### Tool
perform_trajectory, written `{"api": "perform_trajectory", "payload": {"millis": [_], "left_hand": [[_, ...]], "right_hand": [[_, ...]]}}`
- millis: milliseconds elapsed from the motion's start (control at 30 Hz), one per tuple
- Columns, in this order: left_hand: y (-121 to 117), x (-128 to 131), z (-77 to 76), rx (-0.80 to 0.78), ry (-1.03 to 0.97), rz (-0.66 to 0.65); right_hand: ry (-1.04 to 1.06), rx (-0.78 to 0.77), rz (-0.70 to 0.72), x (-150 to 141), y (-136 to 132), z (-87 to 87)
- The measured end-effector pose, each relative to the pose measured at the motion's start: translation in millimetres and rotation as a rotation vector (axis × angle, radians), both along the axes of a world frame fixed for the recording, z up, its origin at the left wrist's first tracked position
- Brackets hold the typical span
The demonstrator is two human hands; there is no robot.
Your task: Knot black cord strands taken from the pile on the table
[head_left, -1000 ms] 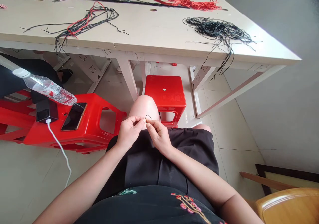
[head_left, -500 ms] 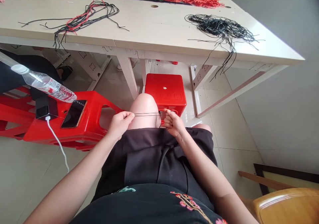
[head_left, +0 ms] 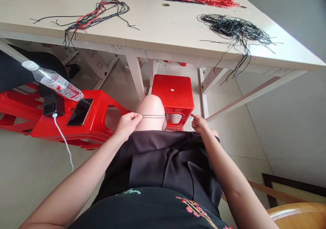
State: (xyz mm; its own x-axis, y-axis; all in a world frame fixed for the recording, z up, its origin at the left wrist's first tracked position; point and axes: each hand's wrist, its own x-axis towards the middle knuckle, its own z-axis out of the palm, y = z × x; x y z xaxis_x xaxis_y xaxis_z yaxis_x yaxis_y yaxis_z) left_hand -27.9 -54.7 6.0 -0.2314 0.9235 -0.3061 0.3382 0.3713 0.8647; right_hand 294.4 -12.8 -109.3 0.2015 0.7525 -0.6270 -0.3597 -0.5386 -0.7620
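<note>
We see the left hand (head_left: 128, 123) pinching a thin black cord (head_left: 153, 115) between thumb and fingers; the right hand (head_left: 199, 122), mostly curled, one finger extended, meets it, its grip unclear to us. Their spread apparently keeps two strands straight across the knee (head_left: 150, 104), before the desk (head_left: 158, 25).

Nearer than the table (head_left: 163, 25), the left hand (head_left: 128, 123) hides part of the thin cord (head_left: 153, 115), and what seems a chair (head_left: 300, 213) is cut off.
</note>
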Motion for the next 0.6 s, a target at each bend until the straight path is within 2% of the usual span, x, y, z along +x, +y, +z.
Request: {"api": "perform_trajectory", "payload": {"millis": [200,300,367,467,600], "left_hand": [[0,-1,-0.5,-0.010,0.012,-0.012],[0,-1,0.8,-0.016,0.013,-0.020],[0,-2,2.0,-0.020,0.013,-0.026],[1,-1,4.0,-0.029,0.013,-0.033],[1,2,7.3,-0.031,0.016,-0.038]], "right_hand": [[-0.260,-0.050,0.032,2,2,-10.3],[-0.432,0.004,0.032,0,0,-5.2],[-0.555,0.076,0.029,-9,-1,4.4],[-0.697,0.231,0.062,-45,-1,26.3],[-0.778,0.466,0.168,-124,-5,55.5]]}}
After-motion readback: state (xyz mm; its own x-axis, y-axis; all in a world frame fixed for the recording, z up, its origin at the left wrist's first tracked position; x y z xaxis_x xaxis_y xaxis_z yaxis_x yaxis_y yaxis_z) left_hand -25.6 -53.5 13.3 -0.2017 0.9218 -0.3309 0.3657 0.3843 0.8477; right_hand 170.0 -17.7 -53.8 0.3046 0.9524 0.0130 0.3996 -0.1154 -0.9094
